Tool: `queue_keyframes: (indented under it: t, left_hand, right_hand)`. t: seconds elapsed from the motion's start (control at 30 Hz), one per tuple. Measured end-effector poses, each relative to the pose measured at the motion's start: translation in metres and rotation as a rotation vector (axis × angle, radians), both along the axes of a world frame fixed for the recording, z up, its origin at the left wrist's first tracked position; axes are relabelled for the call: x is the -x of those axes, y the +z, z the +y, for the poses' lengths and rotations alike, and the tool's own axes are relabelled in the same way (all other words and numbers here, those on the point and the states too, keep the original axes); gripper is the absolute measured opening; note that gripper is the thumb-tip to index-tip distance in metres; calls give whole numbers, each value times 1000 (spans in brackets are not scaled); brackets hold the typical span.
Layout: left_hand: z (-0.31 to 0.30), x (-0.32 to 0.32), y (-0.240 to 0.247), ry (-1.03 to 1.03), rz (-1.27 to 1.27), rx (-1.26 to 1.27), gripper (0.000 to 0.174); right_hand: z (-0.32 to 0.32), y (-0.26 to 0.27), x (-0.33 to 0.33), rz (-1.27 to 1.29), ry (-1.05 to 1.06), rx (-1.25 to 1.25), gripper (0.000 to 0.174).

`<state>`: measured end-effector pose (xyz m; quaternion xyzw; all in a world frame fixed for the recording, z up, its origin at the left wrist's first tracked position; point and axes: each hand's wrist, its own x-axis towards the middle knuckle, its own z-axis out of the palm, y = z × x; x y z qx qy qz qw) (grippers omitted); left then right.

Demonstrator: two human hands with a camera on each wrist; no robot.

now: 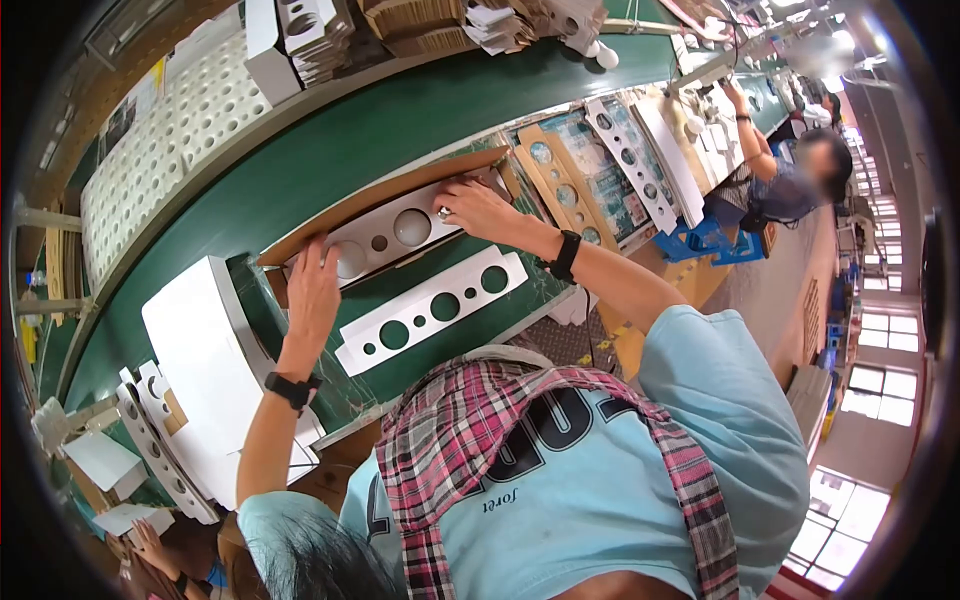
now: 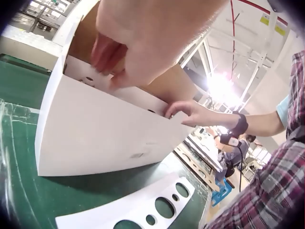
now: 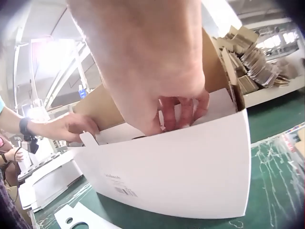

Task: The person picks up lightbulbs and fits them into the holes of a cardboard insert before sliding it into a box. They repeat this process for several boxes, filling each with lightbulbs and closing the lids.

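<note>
A long carton (image 2: pixel 95 133), white outside and brown inside, stands open in front of me. Down in it lies a white card insert (image 1: pixel 362 234) with round holes, and white globes (image 1: pixel 411 228) show through two of the larger ones. My left hand (image 1: pixel 316 292) reaches into the carton's left end, its fingers beside the left globe (image 1: pixel 350 260). At the other end my right hand (image 1: pixel 482 210) has its bent fingertips down on the insert; part of them is hidden behind the carton wall in the right wrist view. A loose white card panel (image 1: pixel 420 302) with holes lies nearer to me.
White cartons (image 1: pixel 195 320) stand at left beside more holed panels. To the right lie a brown holed strip (image 1: pixel 562 185) and a white one (image 1: pixel 630 160). A perforated white tray (image 1: pixel 170 160) and card stacks line the back. Another person (image 1: pixel 800 180) works at far right.
</note>
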<state>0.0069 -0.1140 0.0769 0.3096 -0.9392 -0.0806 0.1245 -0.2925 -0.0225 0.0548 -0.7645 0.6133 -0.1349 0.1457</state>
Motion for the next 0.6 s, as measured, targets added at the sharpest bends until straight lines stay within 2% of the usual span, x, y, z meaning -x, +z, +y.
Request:
queue_keyframes:
  t: [0.03,0.13,0.17,0.27,0.37,0.47,0.6]
  left_hand:
    - [10,11,7,-18,85,-26,39]
    - [18,43,-13,-21,183,27,47]
    - [16,47,-16,-5,128,80,52]
    - [-1,58,-23,29,5,48,49]
    - [-13,67,-9,28,-184,-163,42]
    - [-21,74,-2,-5,-232,-165,36]
    - [-33,75,-23,-4,-25,-242,35]
  right_hand:
    - [4,-3,0,-31,-18,9,19]
    - [5,-12,0,-84,-23,52,19]
    - [4,-13,-1,-92,-24,65,19]
    - [7,-14,0,-107,-26,73,19]
    - [6,-12,0,-109,-21,87,20]
    - [7,-12,0,-129,-25,95,20]
    - [7,-13,1,-182,-26,102,19]
